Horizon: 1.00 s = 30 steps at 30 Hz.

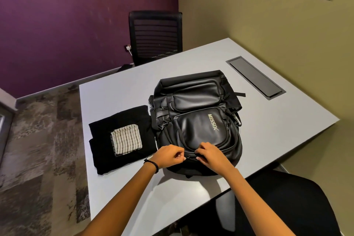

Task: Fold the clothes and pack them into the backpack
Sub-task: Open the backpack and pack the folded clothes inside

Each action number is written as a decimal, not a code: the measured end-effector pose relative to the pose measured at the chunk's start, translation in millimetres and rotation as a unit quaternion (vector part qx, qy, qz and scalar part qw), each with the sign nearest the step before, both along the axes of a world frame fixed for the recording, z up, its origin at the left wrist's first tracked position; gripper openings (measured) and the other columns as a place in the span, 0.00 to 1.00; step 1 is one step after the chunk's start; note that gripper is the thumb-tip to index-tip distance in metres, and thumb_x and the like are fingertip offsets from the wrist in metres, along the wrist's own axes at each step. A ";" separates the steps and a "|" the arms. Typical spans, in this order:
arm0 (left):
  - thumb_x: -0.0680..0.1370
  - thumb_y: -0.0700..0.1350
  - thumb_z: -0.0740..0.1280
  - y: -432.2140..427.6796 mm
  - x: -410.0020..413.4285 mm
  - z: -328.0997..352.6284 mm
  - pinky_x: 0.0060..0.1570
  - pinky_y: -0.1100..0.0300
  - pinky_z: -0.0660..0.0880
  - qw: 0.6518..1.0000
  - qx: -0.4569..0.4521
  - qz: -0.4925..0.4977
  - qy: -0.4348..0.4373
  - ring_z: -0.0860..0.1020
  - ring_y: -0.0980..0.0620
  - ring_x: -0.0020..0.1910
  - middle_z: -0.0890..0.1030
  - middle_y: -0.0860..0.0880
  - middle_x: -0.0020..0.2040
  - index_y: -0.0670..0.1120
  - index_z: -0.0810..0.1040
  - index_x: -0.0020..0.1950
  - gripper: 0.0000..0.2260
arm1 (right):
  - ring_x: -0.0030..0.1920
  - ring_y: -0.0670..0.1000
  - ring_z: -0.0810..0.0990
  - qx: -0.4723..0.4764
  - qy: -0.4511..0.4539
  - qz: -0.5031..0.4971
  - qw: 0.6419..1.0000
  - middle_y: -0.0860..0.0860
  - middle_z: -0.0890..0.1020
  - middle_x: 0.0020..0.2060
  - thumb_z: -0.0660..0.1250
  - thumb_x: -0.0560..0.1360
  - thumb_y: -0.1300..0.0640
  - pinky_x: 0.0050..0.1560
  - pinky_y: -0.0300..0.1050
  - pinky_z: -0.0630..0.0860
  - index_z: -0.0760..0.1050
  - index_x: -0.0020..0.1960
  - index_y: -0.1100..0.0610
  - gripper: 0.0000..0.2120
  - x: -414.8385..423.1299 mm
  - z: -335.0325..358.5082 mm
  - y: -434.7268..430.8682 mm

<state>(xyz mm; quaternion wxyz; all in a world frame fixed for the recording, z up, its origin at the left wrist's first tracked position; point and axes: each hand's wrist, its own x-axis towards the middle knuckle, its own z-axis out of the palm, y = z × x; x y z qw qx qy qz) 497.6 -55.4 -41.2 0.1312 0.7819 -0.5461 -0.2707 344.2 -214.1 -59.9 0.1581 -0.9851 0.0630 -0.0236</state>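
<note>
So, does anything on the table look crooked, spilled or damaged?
Nothing stands out. The striped cloth lies neatly on the folded black clothes, beside the backpack, which lies flat and looks intact. The left hand and right hand pinch its zipper at the near end.

Dim warm indoor light, soft shadows under the arms, wide-angle bending at edges

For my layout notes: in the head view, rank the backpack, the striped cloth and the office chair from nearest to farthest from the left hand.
1. Backpack, gripped by the left hand.
2. Striped cloth, to its left.
3. Office chair, beyond the table.
</note>
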 end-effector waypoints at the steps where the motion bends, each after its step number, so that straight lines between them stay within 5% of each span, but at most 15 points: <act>1: 0.77 0.48 0.63 0.9 -0.5 -0.1 0.33 0.61 0.64 1.000 0.001 0.000 -0.001 0.68 0.54 0.33 0.71 0.53 0.33 0.48 0.69 0.37 0.09 | 0.37 0.56 0.78 -0.020 -0.009 0.014 1.000 0.53 0.77 0.38 0.73 0.67 0.57 0.34 0.46 0.74 0.79 0.45 0.56 0.08 3.2 -0.9 2.4; 5: 0.77 0.47 0.62 2.8 0.0 -0.1 0.33 0.58 0.63 1.000 -0.002 0.006 -0.003 0.67 0.52 0.33 0.71 0.52 0.33 0.48 0.68 0.37 0.09 | 0.32 0.52 0.77 -0.062 -0.028 0.026 0.997 0.49 0.76 0.33 0.77 0.62 0.59 0.29 0.43 0.71 0.79 0.39 0.53 0.09 9.0 3.8 4.2; 16: 0.76 0.44 0.64 22.2 46.6 -5.3 0.33 0.63 0.65 0.996 -0.011 0.091 0.009 0.74 0.64 0.35 0.72 0.54 0.29 0.46 0.70 0.36 0.09 | 0.47 0.53 0.78 0.028 0.008 -0.011 1.000 0.50 0.79 0.43 0.65 0.75 0.58 0.48 0.46 0.68 0.80 0.50 0.55 0.07 6.3 13.2 -6.3; 30: 0.76 0.47 0.62 7.9 95.5 -17.0 0.31 0.59 0.63 0.982 0.018 0.167 -0.091 0.73 0.48 0.35 0.73 0.52 0.34 0.50 0.65 0.35 0.11 | 0.49 0.51 0.77 0.052 0.037 -0.009 0.998 0.49 0.79 0.47 0.64 0.77 0.55 0.50 0.43 0.68 0.79 0.53 0.55 0.08 9.9 22.2 -12.8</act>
